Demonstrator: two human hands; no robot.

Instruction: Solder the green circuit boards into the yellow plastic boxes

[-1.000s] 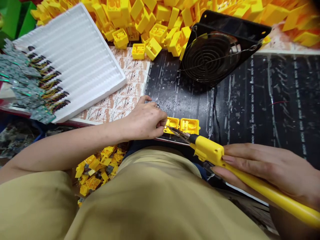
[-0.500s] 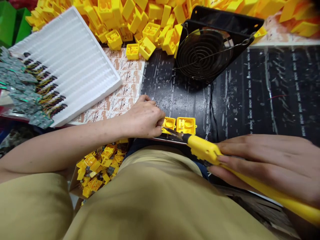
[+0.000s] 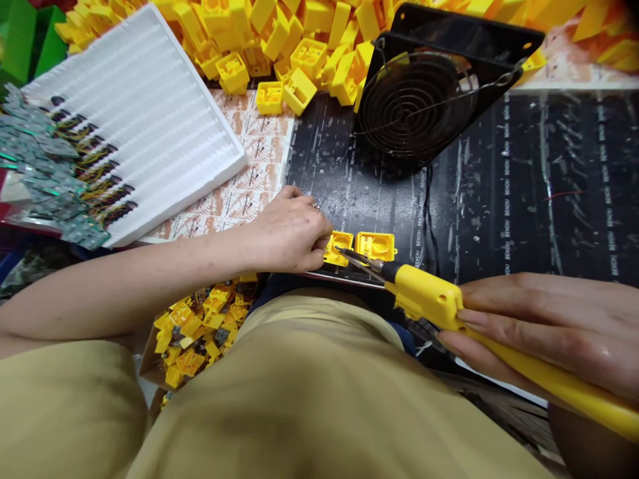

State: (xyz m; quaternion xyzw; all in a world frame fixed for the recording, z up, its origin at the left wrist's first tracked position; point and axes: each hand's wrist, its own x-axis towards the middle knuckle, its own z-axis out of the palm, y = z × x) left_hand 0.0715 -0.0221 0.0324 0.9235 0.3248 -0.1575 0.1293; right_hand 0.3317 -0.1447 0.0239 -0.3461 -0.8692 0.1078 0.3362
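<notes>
My right hand [image 3: 544,332] grips a yellow-handled soldering iron [image 3: 429,296] with a black collar and a thin metal tip. That tip reaches left, over a small open yellow plastic casing [image 3: 342,248] at the front edge of the bench. Fingers curled, my left hand [image 3: 294,229] closes on the left side of this casing and covers part of it; the fingertips are mostly hidden. Just to the right lies a second open yellow casing [image 3: 375,247], its hollow inside facing up, touched by neither hand.
A black fan [image 3: 414,100] with a wire guard stands behind, its cable [image 3: 428,206] running forward. Yellow casings [image 3: 309,56] are heaped at the back. At left, a white foam tray [image 3: 150,120] bears wired green circuit boards [image 3: 50,166]. A box of yellow parts [image 3: 200,332] sits below.
My right hand and the soldering iron have shifted a little right and down, and the tip now shows over the left casing's inside. My left hand stays by that casing. The view has shifted slightly.
</notes>
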